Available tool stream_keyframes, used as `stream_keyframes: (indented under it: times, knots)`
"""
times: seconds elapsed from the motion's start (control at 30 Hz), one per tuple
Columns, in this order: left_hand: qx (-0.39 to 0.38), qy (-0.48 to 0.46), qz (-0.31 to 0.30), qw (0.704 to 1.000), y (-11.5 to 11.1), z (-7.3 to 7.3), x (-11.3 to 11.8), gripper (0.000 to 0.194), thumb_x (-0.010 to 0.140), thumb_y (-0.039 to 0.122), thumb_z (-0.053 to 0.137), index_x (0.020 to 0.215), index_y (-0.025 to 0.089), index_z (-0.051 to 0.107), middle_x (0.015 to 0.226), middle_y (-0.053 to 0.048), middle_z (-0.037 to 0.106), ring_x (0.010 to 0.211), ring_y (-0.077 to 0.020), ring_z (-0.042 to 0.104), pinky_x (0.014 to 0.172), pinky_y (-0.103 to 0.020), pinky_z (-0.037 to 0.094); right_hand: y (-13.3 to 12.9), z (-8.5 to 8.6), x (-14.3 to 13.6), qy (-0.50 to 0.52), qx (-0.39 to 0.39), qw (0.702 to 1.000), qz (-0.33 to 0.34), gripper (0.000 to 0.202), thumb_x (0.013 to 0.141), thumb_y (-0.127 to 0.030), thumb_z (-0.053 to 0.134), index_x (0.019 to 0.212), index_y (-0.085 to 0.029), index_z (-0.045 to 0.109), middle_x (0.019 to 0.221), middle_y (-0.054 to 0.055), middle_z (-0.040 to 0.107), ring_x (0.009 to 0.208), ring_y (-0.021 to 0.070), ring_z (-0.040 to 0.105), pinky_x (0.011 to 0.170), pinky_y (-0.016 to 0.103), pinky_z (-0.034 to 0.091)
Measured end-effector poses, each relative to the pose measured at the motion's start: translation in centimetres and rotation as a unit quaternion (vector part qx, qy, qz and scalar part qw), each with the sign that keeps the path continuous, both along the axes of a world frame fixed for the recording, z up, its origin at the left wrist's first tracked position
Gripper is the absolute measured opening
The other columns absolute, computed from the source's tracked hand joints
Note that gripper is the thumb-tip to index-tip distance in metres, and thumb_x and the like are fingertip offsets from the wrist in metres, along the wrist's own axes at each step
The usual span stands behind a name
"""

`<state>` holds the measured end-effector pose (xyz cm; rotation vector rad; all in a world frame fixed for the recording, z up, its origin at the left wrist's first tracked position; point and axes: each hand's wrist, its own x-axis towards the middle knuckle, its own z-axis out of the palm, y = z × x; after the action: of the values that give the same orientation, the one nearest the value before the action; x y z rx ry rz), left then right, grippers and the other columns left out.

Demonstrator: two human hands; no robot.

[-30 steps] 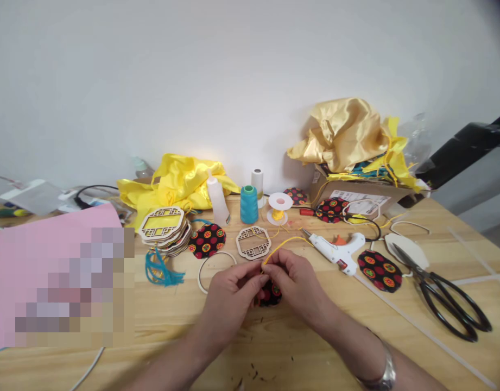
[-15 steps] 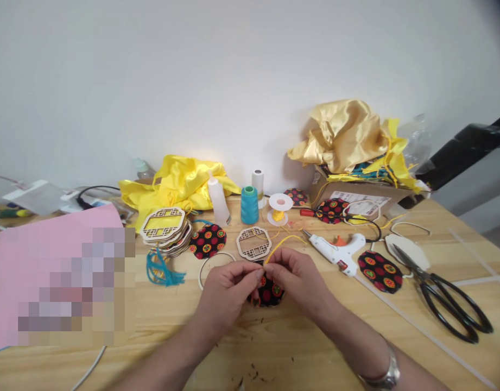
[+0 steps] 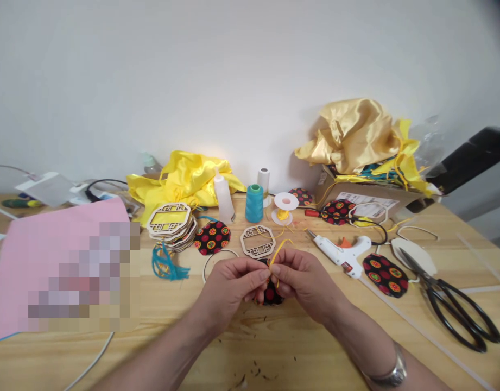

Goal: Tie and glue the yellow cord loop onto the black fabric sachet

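Observation:
My left hand [image 3: 235, 282] and my right hand [image 3: 304, 279] meet at the middle of the table, thumbs and forefingers pinched close together on a thin yellow cord [image 3: 278, 251]. One end of the cord sticks up past the fingertips, and a short bit shows below them. Under the hands lies a black floral fabric piece [image 3: 273, 297], partly covered by the fingers. Just beyond them rests a wooden lattice frame [image 3: 246, 250]. A thin pale ring [image 3: 204, 266] is partly hidden behind my left hand.
On the right are a white glue gun [image 3: 343, 252], large black-handled scissors [image 3: 449, 304] and another floral piece [image 3: 385, 276]. Behind stand a teal thread cone [image 3: 254, 205], a yellow cord spool [image 3: 285, 202] and a squeeze bottle [image 3: 224, 198]. Stacked lattice frames [image 3: 168, 221] and teal tassels [image 3: 168, 265] lie left.
The view has shifted slightly, so the table things appear a little further right. The cord's upper end now stands more upright, and a bit of cord shows below the fingertips.

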<state>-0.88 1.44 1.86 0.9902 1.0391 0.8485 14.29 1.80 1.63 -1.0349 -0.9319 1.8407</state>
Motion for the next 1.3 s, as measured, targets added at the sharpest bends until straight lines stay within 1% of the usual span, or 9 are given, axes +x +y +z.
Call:
stream_keyframes:
  times: [0.23,0.43,0.63,0.87,0.93,1.0,1.17,1.23,1.3]
  knots:
    - [0.004,-0.004,-0.003,1.000,0.0,-0.2,-0.1,0.011,0.071,0.023,0.065,0.065,0.015,0.068,0.049,0.002,0.059,0.045,-0.0071,0.049,0.045,-0.019,0.033,0.0,0.2,-0.2,0.004,-0.001,1.000,0.001,0.027,0.063,-0.033,0.071,0.065,-0.015,0.050,0.047,-0.006,0.050,0.038,0.0034,0.036,0.040,0.017,0.022]
    - [0.018,0.013,0.023,0.999,0.2,-0.1,0.0,0.013,0.072,0.023,0.064,0.063,0.015,0.067,0.047,0.003,0.056,0.044,-0.0072,0.046,0.045,-0.019,0.032,0.1,0.4,0.0,-0.087,0.031,0.996,0.007,0.018,0.068,-0.030,0.064,0.072,-0.013,0.060,0.049,-0.006,0.050,0.041,0.0042,0.036,0.041,0.017,0.026]
    - [0.033,0.009,0.070,0.997,0.5,-0.3,-0.1,0.011,0.071,0.025,0.066,0.065,0.016,0.069,0.048,0.004,0.057,0.046,-0.0076,0.047,0.048,-0.019,0.036,0.5,0.5,0.7,-0.253,0.159,0.954,0.005,0.013,0.073,-0.022,0.058,0.068,-0.014,0.066,0.059,-0.002,0.058,0.054,0.0085,0.046,0.052,0.020,0.036]
    - [0.029,0.011,0.106,0.994,0.6,0.0,-0.1,0.009,0.067,0.024,0.069,0.066,0.015,0.070,0.055,0.002,0.063,0.045,-0.0058,0.045,0.047,-0.018,0.035,-0.5,0.7,0.5,-0.331,0.242,0.910,-0.064,0.016,0.080,-0.028,0.055,0.072,-0.016,0.062,0.065,0.001,0.061,0.060,0.0121,0.052,0.055,0.022,0.041]
    - [-0.001,-0.016,0.123,0.992,0.6,-0.2,0.1,0.010,0.065,0.023,0.072,0.066,0.013,0.071,0.050,0.003,0.061,0.042,-0.0039,0.040,0.042,-0.016,0.030,-1.2,0.5,0.2,-0.377,0.316,0.868,-0.073,0.015,0.083,-0.025,0.052,0.074,-0.017,0.061,0.066,0.001,0.061,0.060,0.0117,0.052,0.055,0.022,0.039]
    - [-0.037,-0.055,0.132,0.989,0.4,-0.5,0.3,0.010,0.063,0.022,0.074,0.065,0.012,0.071,0.045,0.005,0.055,0.040,-0.0025,0.036,0.040,-0.015,0.026,-1.8,0.1,-0.2,-0.441,0.410,0.796,-0.065,0.014,0.085,-0.022,0.049,0.077,-0.018,0.060,0.068,0.001,0.060,0.060,0.0118,0.051,0.055,0.023,0.037]
    - [-0.087,-0.107,0.129,0.982,0.2,-1.0,0.7,0.010,0.062,0.021,0.074,0.065,0.013,0.070,0.050,0.004,0.058,0.041,-0.0020,0.039,0.040,-0.013,0.028,-2.6,-1.1,-0.5,-0.582,0.609,0.539,-0.022,0.013,0.083,-0.011,0.045,0.086,-0.015,0.057,0.069,0.004,0.057,0.061,0.0166,0.047,0.054,0.030,0.031]
    - [-0.104,-0.119,0.128,0.979,0.3,-1.0,0.7,0.010,0.061,0.020,0.075,0.064,0.013,0.069,0.050,0.004,0.058,0.040,-0.0014,0.039,0.039,-0.013,0.027,-2.8,-1.1,-0.5,-0.610,0.631,0.480,0.001,0.015,0.082,-0.010,0.045,0.090,-0.012,0.057,0.071,0.005,0.056,0.062,0.0178,0.047,0.054,0.031,0.031]
    - [-0.116,-0.127,0.128,0.977,0.3,-1.0,0.7,0.012,0.059,0.020,0.076,0.064,0.012,0.068,0.049,0.004,0.056,0.038,-0.0007,0.037,0.038,-0.012,0.026,-2.9,-1.0,-0.6,-0.627,0.634,0.452,0.010,0.017,0.083,-0.011,0.043,0.093,-0.011,0.056,0.071,0.006,0.055,0.061,0.0179,0.046,0.053,0.032,0.030]
